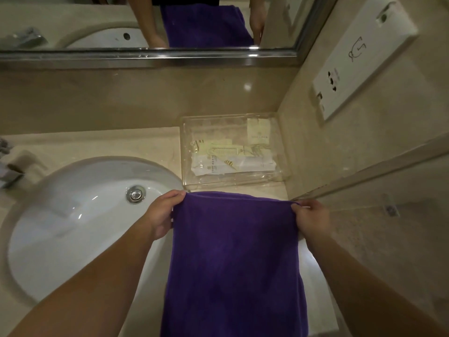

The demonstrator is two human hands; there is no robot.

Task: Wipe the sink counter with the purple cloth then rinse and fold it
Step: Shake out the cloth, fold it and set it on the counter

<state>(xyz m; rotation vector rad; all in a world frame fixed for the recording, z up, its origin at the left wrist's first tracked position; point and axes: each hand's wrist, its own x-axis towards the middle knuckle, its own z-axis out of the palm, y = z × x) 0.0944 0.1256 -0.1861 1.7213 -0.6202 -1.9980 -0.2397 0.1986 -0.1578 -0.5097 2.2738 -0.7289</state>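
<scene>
The purple cloth (pixel 235 259) hangs stretched out in front of me, above the right part of the beige sink counter (pixel 102 144). My left hand (pixel 162 212) pinches its top left corner, just right of the white sink basin (pixel 80 215). Its top right corner is pinched by my right hand (pixel 311 217). The cloth's top edge is pulled straight between both hands and its lower end runs out of the bottom of the view. The counter under the cloth is hidden.
A clear plastic tray (pixel 230 152) with packaged toiletries stands on the counter at the back right, just beyond the cloth. The chrome faucet (pixel 9 166) is at the far left. A mirror (pixel 145 25) hangs behind; a wall with a socket panel (pixel 359 62) closes the right side.
</scene>
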